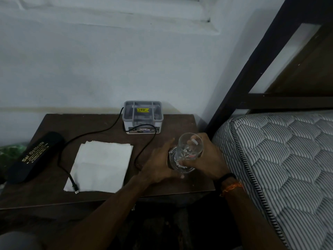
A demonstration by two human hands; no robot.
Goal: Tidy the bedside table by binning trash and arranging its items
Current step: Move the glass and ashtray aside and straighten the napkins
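Now the right hand (203, 159) grips the glass (189, 148), tall and upright (top facing up), just above a glass coaster (180, 167). Beside it, the left hand (158, 163) rests straight fingers on that coaster.

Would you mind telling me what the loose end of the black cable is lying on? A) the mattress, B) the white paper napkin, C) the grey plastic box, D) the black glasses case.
B: the plug end of the black cable lies on the near left corner of the white paper napkin, apart from the glasses case to its left.
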